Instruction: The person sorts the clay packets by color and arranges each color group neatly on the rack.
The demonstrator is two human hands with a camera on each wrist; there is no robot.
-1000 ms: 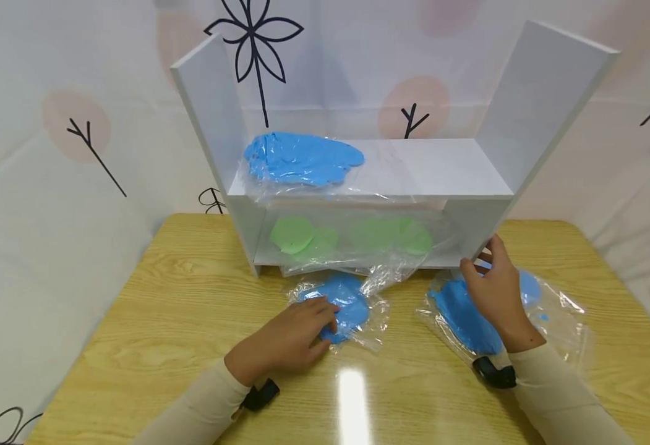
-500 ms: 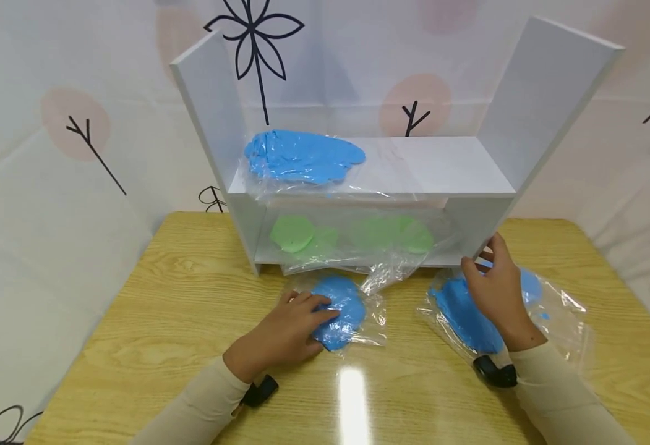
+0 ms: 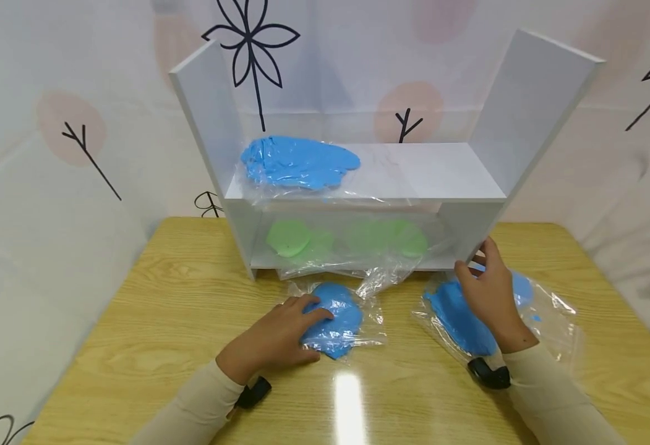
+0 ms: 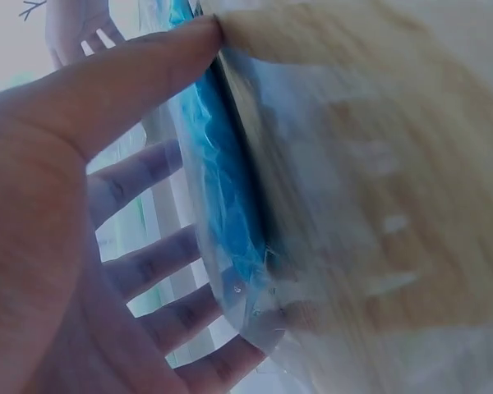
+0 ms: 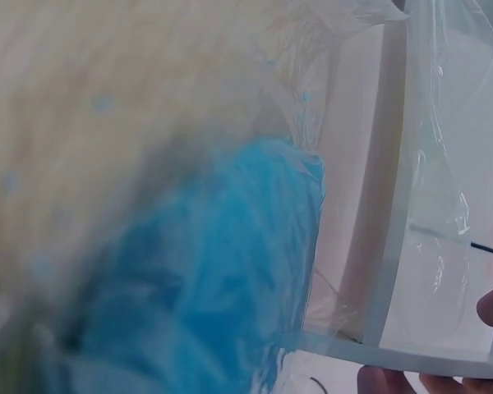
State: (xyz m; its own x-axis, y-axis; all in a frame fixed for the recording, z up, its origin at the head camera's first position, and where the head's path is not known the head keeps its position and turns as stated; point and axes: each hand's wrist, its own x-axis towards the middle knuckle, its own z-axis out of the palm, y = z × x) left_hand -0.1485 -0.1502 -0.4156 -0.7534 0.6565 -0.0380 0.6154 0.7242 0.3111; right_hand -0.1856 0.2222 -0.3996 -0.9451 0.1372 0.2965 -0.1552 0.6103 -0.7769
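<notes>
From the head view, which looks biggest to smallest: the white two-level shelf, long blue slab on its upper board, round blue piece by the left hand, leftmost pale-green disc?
1. White shelf
2. Long blue slab
3. Round blue piece, partly hidden by the left hand; nearness may flatter it
4. Pale-green disc

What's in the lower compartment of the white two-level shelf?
Flat, rounded green pieces show through clear, crinkled plastic film, which spills over the front edge of the white two-level shelf. The film blurs them, so their number, and anything beneath them, can't be told.
</notes>
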